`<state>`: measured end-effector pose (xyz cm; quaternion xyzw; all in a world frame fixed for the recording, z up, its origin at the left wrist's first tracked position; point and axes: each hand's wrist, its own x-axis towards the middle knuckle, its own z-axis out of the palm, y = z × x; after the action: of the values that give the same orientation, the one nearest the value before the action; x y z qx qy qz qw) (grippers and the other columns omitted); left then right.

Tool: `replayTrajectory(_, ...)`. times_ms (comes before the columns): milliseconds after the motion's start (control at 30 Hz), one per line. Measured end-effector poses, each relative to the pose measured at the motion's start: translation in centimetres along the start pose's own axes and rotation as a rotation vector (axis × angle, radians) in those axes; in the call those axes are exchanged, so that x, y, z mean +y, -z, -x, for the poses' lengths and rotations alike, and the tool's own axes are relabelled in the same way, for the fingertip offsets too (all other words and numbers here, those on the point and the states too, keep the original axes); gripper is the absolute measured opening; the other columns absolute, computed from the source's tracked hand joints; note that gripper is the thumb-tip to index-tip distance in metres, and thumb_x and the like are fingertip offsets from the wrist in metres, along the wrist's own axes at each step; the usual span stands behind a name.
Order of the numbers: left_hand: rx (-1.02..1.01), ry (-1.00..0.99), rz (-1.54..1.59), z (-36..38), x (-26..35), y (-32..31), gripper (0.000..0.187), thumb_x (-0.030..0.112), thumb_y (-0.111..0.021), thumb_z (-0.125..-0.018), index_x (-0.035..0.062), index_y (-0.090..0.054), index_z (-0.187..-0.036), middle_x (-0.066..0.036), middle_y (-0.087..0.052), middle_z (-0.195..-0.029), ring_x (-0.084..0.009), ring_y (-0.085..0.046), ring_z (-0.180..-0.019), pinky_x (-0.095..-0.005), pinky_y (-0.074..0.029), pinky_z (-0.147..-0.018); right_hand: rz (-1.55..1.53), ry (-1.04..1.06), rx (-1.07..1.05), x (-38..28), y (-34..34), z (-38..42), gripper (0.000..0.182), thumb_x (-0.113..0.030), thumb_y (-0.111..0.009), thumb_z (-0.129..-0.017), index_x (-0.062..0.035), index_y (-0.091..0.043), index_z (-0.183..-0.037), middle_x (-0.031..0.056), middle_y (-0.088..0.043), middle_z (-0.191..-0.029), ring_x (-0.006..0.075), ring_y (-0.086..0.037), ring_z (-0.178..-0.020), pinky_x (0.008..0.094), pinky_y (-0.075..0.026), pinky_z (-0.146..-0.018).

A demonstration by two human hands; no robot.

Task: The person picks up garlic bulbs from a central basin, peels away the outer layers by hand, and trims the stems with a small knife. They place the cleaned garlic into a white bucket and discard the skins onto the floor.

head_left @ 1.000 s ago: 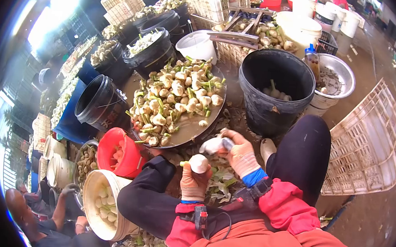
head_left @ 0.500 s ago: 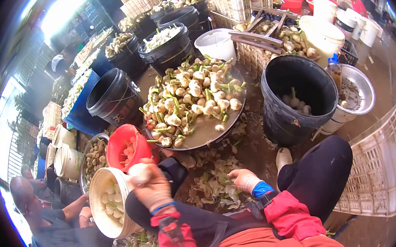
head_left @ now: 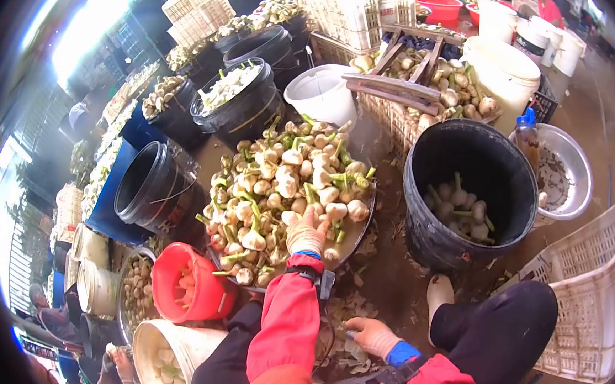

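My left hand [head_left: 307, 236], in a pale glove, reaches onto the near right part of a heap of garlic bulbs [head_left: 287, 183] with stubby green stems. Its fingers are spread over the bulbs. The heap lies on a wide round tray [head_left: 357, 256]. Lower right of it, my right hand [head_left: 374, 337] is closed above the peelings, with a small thing at its fingertips that I cannot make out. Near my left arm are a red bucket [head_left: 211, 298] holding pale pieces and a tilted white bucket [head_left: 201, 341] with bulbs in it.
A black bucket [head_left: 433, 236] with some bulbs stands right of the tray, beside a metal basin [head_left: 583, 175] and a white crate [head_left: 584, 318]. Behind are a white tub [head_left: 321, 93], black buckets and filled crates. Garlic peelings [head_left: 343, 351] litter the floor. Other people are at the left edge.
My left hand has moved from above the white bucket, where it held a bulb, up and right onto the heap. That bulb is no longer in it. The view has shifted; my right hand stays low.
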<state>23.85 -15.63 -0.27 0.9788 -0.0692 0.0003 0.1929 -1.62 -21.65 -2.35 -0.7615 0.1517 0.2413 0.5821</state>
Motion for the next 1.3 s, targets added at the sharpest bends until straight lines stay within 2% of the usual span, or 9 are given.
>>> replayTrajectory(267, -0.021, 0.015, 0.079, 1.6, -1.5, 1.0, 0.036, 0.014, -0.067, -0.067, 0.0115, -0.058, -0.102, -0.019, -0.056, -0.108, -0.0393, -0.057, -0.091, -0.0449, -0.047, -0.079, -0.051, 0.058, 0.064, 0.9, -0.1, -1.2, 0.033, -0.01, -0.055, -0.079, -0.0071, -0.062, -0.111, 0.0132, -0.064, -0.107, 0.0246, -0.06, -0.1, 0.0298, -0.044, -0.087)
replayTrajectory(400, -0.185, 0.291, 1.096, 8.1, -4.3, 3.0, 0.041, 0.012, -0.061, -0.08, 0.0105, -0.051, -0.119, 0.001, -0.057, -0.077, -0.0086, -0.051, -0.064, -0.0229, -0.04, -0.048, -0.283, 0.273, 0.387, 1.1, -0.9, -1.8, 0.027, -0.012, -0.065, -0.08, -0.0028, -0.062, -0.106, 0.0099, -0.065, -0.104, 0.0193, -0.06, -0.096, 0.0279, -0.045, -0.087)
replayTrajectory(600, -0.455, 0.373, 1.503, 20.5, -3.0, 4.7, 0.053, 0.007, -0.065, -0.08, 0.0064, -0.04, -0.127, -0.007, -0.057, -0.103, -0.0174, -0.058, -0.089, -0.0326, -0.051, -0.073, -0.986, 0.386, 0.349, -1.5, -0.3, -0.5, 0.044, 0.01, -0.054, -0.079, -0.001, -0.054, -0.121, 0.0073, -0.062, -0.112, 0.0156, -0.056, -0.104, 0.0247, -0.042, -0.091)
replayTrajectory(833, -0.242, 0.209, 1.298, 24.9, -1.9, 5.4, 0.057, -0.006, -0.071, -0.07, 0.0028, -0.048, -0.122, -0.008, -0.053, -0.106, -0.019, -0.056, -0.093, -0.0285, -0.048, -0.083, -0.715, 0.387, 0.278, -2.0, -0.3, 0.8, 0.042, 0.008, -0.054, -0.081, -0.0046, -0.055, -0.122, 0.0075, -0.062, -0.111, 0.014, -0.056, -0.102, 0.0243, -0.043, -0.09)
replayTrajectory(900, 0.078, -0.253, 0.639, 25.3, -1.4, 5.6, 0.056, -0.005, -0.076, -0.063, 0.0038, -0.055, -0.114, -0.008, -0.052, -0.107, -0.0201, -0.055, -0.098, -0.0291, -0.046, -0.086, -0.714, 0.371, 0.263, -2.1, -0.4, 1.0, 0.041, 0.007, -0.054, -0.082, -0.0045, -0.055, -0.121, 0.007, -0.062, -0.11, 0.0137, -0.056, -0.101, 0.0245, -0.043, -0.089)
replayTrajectory(933, 0.103, -0.268, 0.53, 25.3, -1.5, 5.4, 0.056, -0.005, -0.078, -0.057, 0.0051, -0.059, -0.109, -0.008, -0.052, -0.106, -0.0201, -0.054, -0.1, -0.0292, -0.045, -0.087, -0.706, 0.335, 0.255, -2.2, -0.3, 1.2, 0.04, 0.006, -0.054, -0.081, -0.0031, -0.055, -0.12, 0.0061, -0.062, -0.109, 0.0129, -0.055, -0.1, 0.0246, -0.043, -0.088)
replayTrajectory(1100, 0.121, -0.389, 0.42, 25.4, -1.8, 4.8, 0.052, -0.003, -0.076, -0.064, 0.0076, -0.057, -0.111, -0.008, -0.054, -0.104, -0.0224, -0.056, -0.095, -0.0295, -0.048, -0.083, -0.559, 0.244, 0.3, -1.5, -0.3, 0.5, 0.033, 0.006, -0.054, -0.079, -0.0014, -0.059, -0.111, 0.0046, -0.063, -0.103, 0.0117, -0.056, -0.094, 0.025, -0.045, -0.083)
replayTrajectory(1200, -0.462, 0.384, 1.922, 25.3, -4.0, 5.1, 0.038, 0.014, -0.061, -0.084, 0.0142, -0.05, -0.12, -0.01, -0.059, -0.109, -0.0277, -0.061, -0.093, -0.0385, -0.054, -0.074, -0.523, 0.393, 0.208, -2.6, 0.9, 2.3, 0.033, 0.007, -0.052, -0.079, -0.0018, -0.06, -0.11, 0.0044, -0.063, -0.103, 0.0126, -0.057, -0.092, 0.0253, -0.046, -0.082)
replayTrajectory(1300, -0.565, 0.577, 2.235, 25.3, -4.8, 4.8, 0.045, 0.024, -0.061, -0.084, 0.0152, -0.046, -0.125, -0.011, -0.059, -0.108, -0.0283, -0.061, -0.087, -0.041, -0.056, -0.068, -0.398, 0.47, 0.236, -3.1, 0.7, 2.9, 0.035, 0.007, -0.049, -0.08, -0.0055, -0.061, -0.109, 0.0098, -0.064, -0.099, 0.0183, -0.059, -0.095, 0.0265, -0.044, -0.085)
